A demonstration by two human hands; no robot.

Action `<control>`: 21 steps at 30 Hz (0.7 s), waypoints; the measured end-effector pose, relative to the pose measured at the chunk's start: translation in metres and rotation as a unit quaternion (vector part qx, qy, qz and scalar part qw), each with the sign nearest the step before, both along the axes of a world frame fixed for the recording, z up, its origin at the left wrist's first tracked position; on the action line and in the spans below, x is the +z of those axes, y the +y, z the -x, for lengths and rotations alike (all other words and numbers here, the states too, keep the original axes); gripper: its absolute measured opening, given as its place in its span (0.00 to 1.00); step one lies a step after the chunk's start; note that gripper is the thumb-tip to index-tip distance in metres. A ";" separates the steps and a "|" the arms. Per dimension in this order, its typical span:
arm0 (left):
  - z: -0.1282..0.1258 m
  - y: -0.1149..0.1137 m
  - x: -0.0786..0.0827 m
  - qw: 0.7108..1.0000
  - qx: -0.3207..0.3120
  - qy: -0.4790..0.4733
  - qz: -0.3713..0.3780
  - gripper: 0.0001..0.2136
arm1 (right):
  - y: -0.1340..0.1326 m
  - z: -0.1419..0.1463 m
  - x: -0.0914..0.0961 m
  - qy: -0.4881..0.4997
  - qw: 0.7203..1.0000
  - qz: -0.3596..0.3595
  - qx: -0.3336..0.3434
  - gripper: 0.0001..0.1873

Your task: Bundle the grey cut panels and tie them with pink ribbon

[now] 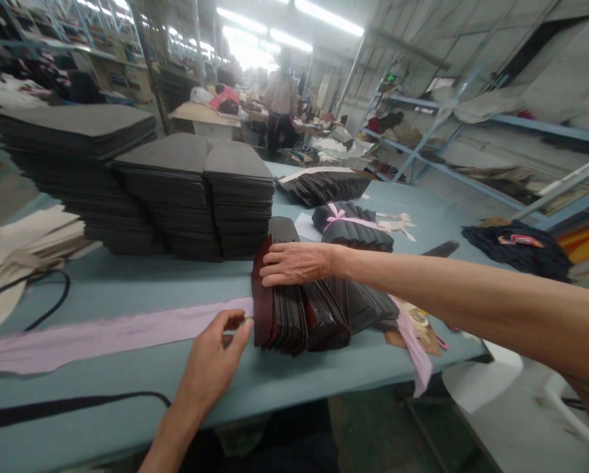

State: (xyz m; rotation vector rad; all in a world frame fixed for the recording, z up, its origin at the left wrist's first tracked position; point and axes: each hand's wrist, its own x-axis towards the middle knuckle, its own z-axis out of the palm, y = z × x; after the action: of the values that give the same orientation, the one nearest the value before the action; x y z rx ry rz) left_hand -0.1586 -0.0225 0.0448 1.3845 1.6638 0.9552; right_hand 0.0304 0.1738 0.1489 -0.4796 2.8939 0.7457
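Observation:
A row of dark cut pieces [289, 322], with dark red ones at its left end, stands fanned on the table. A pink fabric strip [127, 334] lies flat to the left and runs up to the row, and its other end [417, 355] hangs over the table edge at right. My left hand [218, 358] has thumb and fingers curled together at the strip's edge, close to the dark red end piece [262, 302]. My right hand [297, 263] rests on top of the row, fingers stretched out over the dark red end.
Tall stacks of grey pieces [169, 197] stand behind to the left. A bundle tied with pink ribbon [353, 226] and another dark row [324, 187] lie farther back. Black straps [72, 408], cream fabric [28, 256] and dark cloth [515, 249] lie around. A person [280, 98] stands far off.

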 end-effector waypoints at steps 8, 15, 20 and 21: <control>-0.055 0.031 -0.048 0.990 0.014 -0.109 -0.090 0.35 | -0.001 0.001 -0.003 0.000 1.000 -0.012 0.006 0.12; -0.055 0.029 -0.061 0.987 0.009 -0.115 -0.112 0.34 | -0.004 0.002 -0.006 -0.006 0.999 -0.032 -0.009 0.13; -0.058 0.029 -0.062 0.988 0.025 -0.110 -0.104 0.38 | -0.011 0.001 -0.001 -0.011 0.999 -0.035 -0.019 0.13; -0.058 0.029 -0.063 0.989 0.031 -0.106 -0.103 0.38 | -0.012 0.000 0.002 -0.009 0.999 -0.039 -0.026 0.13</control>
State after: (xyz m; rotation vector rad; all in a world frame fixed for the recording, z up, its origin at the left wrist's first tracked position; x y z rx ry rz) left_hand -0.1005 0.0063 -0.0186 1.3172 1.4898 1.2947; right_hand 0.0301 0.1615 0.1514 -0.4001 2.8367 0.8381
